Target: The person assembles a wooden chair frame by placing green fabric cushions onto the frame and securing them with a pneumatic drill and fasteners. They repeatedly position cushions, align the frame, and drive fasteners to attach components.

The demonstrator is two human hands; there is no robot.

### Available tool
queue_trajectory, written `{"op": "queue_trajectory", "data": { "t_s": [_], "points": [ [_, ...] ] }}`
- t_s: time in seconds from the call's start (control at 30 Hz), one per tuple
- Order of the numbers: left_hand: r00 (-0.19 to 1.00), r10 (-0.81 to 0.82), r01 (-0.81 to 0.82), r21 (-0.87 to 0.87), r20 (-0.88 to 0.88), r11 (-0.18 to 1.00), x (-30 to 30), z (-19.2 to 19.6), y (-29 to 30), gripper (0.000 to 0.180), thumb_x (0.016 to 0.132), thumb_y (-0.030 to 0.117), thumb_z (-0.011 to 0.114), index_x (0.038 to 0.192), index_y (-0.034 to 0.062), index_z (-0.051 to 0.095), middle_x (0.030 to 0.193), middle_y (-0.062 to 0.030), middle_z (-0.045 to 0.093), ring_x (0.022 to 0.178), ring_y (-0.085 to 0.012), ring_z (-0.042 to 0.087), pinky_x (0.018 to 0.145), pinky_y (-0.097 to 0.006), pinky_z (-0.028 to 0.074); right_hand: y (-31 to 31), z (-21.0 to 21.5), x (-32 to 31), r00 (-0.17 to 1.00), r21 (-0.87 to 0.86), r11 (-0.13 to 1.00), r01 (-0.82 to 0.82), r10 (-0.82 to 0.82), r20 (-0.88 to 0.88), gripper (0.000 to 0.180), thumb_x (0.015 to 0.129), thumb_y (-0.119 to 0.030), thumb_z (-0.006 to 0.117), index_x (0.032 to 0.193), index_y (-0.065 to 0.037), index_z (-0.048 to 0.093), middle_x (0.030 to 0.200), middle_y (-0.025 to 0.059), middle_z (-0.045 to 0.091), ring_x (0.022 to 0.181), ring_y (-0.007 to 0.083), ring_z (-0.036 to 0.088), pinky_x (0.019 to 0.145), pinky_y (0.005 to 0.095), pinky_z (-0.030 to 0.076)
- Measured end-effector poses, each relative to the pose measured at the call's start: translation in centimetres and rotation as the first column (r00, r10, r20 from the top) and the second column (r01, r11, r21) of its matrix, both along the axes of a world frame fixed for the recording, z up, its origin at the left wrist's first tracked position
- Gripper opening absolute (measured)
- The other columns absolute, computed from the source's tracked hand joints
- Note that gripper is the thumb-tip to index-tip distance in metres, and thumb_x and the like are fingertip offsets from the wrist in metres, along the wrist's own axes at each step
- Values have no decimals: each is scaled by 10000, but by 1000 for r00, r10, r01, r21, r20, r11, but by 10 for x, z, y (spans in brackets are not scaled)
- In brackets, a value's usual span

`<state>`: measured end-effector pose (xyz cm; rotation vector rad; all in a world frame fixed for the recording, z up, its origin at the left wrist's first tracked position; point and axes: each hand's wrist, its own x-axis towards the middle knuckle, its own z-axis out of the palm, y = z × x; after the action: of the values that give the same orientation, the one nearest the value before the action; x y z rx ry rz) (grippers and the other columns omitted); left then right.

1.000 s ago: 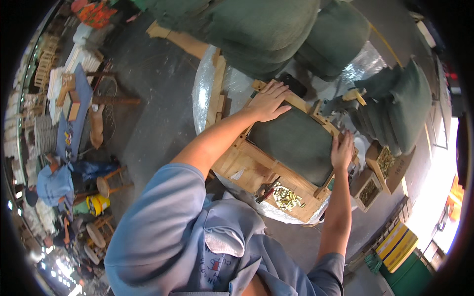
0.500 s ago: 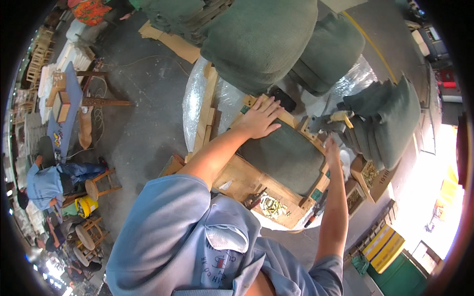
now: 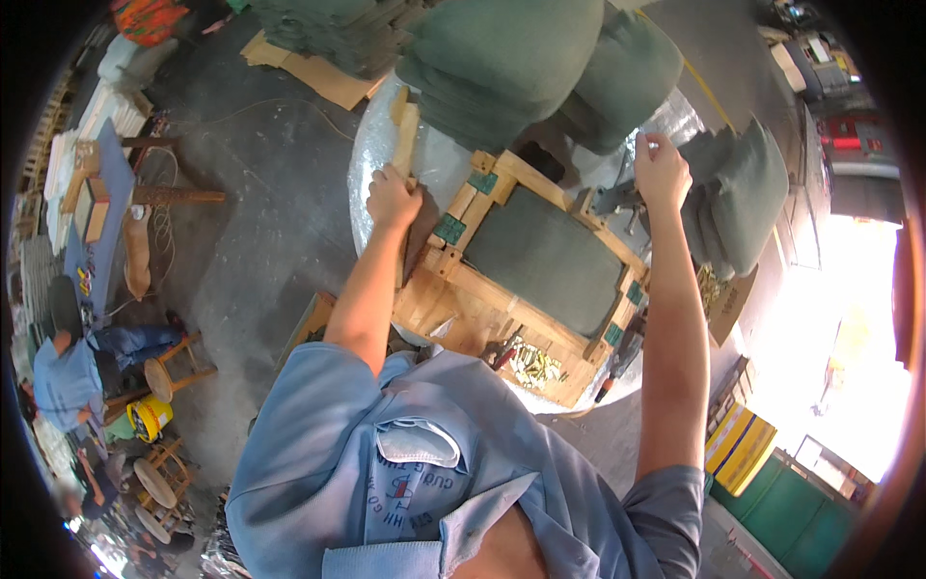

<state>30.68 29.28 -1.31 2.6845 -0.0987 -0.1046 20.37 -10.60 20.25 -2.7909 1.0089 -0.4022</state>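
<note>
While both arms were bent low over the green cushion pad [image 3: 550,259] a second ago, left palm flat on its top edge and right hand at its right rim, they now stretch apart. By my judgement, pressing the pad into place has given way to work at the frame's edges.

Nearest, at 6 o'clock from the frame, a small heap of brass-coloured fittings [image 3: 532,365] lies on the wooden frame [image 3: 461,307], which rests on the round, plastic-wrapped counter [image 3: 371,154]. The pad sits inside the frame, at its centre.

At 9 o'clock, the left hand [image 3: 392,200] has its fingers curled shut over the dark fabric at the frame's left corner, beside a wooden block [image 3: 405,135]. At 2 o'clock, the right hand [image 3: 660,172] is fisted around a grey tool [image 3: 615,198]. Beyond, at 12 o'clock, stacked green cushions [image 3: 521,58] rise.
</note>
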Motion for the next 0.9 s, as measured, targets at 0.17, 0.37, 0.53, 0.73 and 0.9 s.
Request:
{"op": "queue_trajectory", "data": {
  "t_s": [0.17, 0.37, 0.53, 0.73, 0.9],
  "points": [
    [873, -167, -43, -414, -457, 909, 44, 5, 64, 595, 845, 402, 887, 1233, 2, 682, 1146, -139, 725, 991, -325, 746, 879, -458, 598, 8, 1, 10, 999, -3, 1000, 0, 0, -37, 355, 990, -467, 652, 1110, -173, 813, 986, 105, 825, 973, 354, 783, 897, 470, 595],
    [856, -96, -380, -744, -508, 549, -14, 105, 133, 561, 876, 191, 888, 1322, 44, 581, 1147, -58, 699, 1052, -181, 706, 898, -352, 554, 5, 3, 5, 1000, 27, 1000, -9, 9, 9, 362, 975, -473, 657, 1097, -172, 818, 946, 66, 832, 974, 338, 788, 904, 450, 598],
    [871, -80, -451, -855, -484, 257, -19, 149, 152, 653, 977, 240, 766, 1519, 30, 470, 1279, -118, 650, 1261, -298, 647, 1063, -448, 525, 3, 5, 7, 1000, 83, 997, 2, 0, -30, 381, 970, -500, 657, 1133, -194, 816, 984, 41, 834, 1006, 305, 784, 948, 434, 580],
    [769, -232, -620, -783, -596, -45, -88, 152, 75, 681, 1031, 240, 699, 1602, 14, 404, 1505, -192, 581, 1406, -350, 579, 1210, -506, 475, 1, 2, 7, 1000, 59, 998, -14, 13, 27, 387, 941, -489, 702, 1175, -194, 791, 971, 68, 828, 981, 291, 786, 915, 427, 578],
    [429, -597, -798, -594, -678, 100, -199, 116, -23, 666, 922, 26, 799, 1515, 28, 495, 1359, -133, 681, 1277, -247, 674, 1067, -400, 595, 6, 5, 7, 985, 38, 998, -51, 44, 169, 332, 927, -345, 746, 1152, -101, 754, 841, 160, 785, 862, 362, 776, 821, 455, 593]
  ]
}}
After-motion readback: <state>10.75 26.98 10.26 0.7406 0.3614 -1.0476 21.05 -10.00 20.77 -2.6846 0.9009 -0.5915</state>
